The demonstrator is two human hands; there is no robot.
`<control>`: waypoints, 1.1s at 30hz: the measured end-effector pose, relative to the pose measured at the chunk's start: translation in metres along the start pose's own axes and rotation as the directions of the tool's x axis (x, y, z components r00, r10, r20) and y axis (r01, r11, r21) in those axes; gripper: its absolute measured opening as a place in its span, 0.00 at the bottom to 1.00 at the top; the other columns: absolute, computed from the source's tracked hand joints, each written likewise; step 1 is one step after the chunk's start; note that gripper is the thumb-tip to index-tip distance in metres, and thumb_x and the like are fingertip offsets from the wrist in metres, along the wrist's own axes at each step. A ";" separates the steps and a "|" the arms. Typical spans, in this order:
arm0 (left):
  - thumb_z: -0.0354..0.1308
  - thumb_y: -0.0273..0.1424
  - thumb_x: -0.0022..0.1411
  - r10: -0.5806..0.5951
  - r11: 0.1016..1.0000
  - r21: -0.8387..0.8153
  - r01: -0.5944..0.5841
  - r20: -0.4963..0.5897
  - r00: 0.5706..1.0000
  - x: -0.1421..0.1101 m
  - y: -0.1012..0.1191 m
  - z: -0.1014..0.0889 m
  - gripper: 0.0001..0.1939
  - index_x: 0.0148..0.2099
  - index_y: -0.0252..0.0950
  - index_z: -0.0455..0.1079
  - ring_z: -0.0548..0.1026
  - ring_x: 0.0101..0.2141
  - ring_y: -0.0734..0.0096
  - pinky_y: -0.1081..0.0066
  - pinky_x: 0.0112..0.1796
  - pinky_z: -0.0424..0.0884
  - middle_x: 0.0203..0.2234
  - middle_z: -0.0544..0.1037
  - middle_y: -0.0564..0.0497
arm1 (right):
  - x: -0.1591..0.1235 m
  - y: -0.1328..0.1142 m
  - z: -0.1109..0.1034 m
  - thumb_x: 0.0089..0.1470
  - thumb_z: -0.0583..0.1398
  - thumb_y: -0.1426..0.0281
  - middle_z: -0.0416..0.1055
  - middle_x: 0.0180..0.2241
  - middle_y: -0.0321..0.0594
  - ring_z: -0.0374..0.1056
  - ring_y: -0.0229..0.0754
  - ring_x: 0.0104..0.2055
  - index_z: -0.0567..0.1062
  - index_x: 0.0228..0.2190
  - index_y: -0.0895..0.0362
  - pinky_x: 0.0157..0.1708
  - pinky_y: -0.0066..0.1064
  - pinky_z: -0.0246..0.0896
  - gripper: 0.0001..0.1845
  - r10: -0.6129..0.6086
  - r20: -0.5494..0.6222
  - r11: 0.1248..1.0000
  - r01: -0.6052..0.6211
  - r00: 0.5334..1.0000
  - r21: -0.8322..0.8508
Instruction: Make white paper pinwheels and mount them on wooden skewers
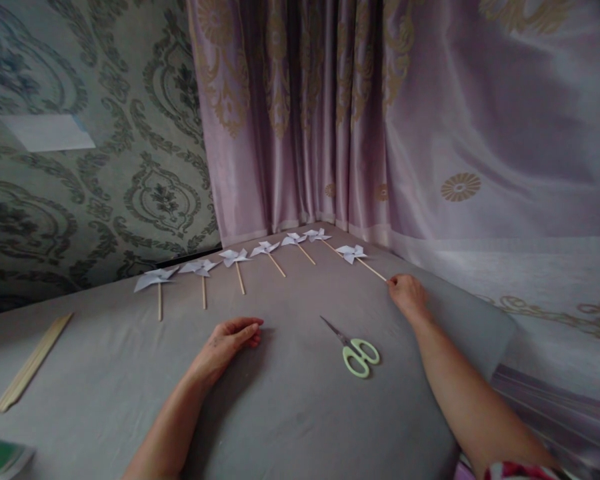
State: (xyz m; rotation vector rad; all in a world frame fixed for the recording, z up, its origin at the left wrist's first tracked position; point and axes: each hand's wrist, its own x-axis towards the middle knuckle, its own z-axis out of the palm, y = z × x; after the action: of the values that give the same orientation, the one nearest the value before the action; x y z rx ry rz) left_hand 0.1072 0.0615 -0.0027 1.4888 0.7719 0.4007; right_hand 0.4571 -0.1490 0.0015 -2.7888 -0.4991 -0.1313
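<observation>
My right hand (408, 294) pinches the lower end of a thin wooden stick on a white paper pinwheel (352, 253) at the right end of a row. That pinwheel's head points away, up and to the left. My left hand (237, 332) is over the grey surface, fingers loosely curled together and thumb near the index finger, with nothing visible in it. Between my hands lie scissors (357, 358) with pale green handles, blades pointing up-left. Several more pinwheels lie in a line along the back, among them a large one (156, 278) at the far left.
A bundle of thin wooden sticks (33, 365) lies on the grey covered surface (280, 413) at left. A green and white item (5, 457) is cut off in the lower left corner. Patterned wallpaper (105, 167) and pink curtains (300, 120) border the back; white paper (47, 132) shows against the wallpaper.
</observation>
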 end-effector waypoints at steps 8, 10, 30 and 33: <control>0.69 0.45 0.43 0.004 1.000 -0.013 -0.004 0.012 1.000 0.000 -0.001 -0.002 0.26 0.41 0.33 0.78 0.74 0.30 0.71 0.73 0.35 0.69 0.28 0.79 0.48 | 0.003 0.001 0.001 0.61 0.52 0.66 0.75 0.44 0.54 0.72 0.52 0.47 0.79 0.43 0.59 0.41 0.36 0.64 0.18 0.019 0.007 1.000 -0.020 1.000 0.008; 0.68 0.45 0.44 0.011 1.000 0.009 -0.011 0.009 1.000 0.001 -0.001 -0.002 0.25 0.41 0.33 0.78 0.74 0.31 0.70 0.73 0.36 0.69 0.28 0.79 0.48 | 0.003 0.002 0.002 0.61 0.52 0.66 0.75 0.44 0.54 0.72 0.52 0.47 0.78 0.44 0.59 0.41 0.36 0.64 0.18 0.020 0.002 1.000 -0.020 1.000 0.012; 0.70 0.43 0.40 -0.015 0.999 -0.033 0.015 -0.002 1.000 -0.002 0.003 0.000 0.25 0.39 0.33 0.78 0.74 0.30 0.71 0.73 0.35 0.69 0.27 0.78 0.50 | 0.006 -0.003 0.003 0.63 0.51 0.66 0.73 0.47 0.52 0.71 0.49 0.49 0.77 0.45 0.57 0.44 0.36 0.65 0.17 0.021 0.022 1.000 -0.021 1.000 -0.002; 0.69 0.44 0.42 0.002 0.999 -0.032 -0.001 0.021 1.000 0.000 0.001 -0.001 0.24 0.39 0.34 0.78 0.74 0.30 0.71 0.73 0.35 0.69 0.27 0.78 0.50 | 0.009 -0.003 0.001 0.63 0.54 0.64 0.72 0.47 0.47 0.70 0.46 0.48 0.75 0.45 0.58 0.46 0.40 0.66 0.15 0.005 0.041 1.000 -0.005 0.999 -0.007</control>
State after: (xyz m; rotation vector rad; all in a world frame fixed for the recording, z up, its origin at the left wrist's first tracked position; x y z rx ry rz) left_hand 0.1068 0.0617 -0.0013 1.4614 0.7445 0.3960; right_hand 0.4650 -0.1429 0.0023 -2.8038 -0.5028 -0.0753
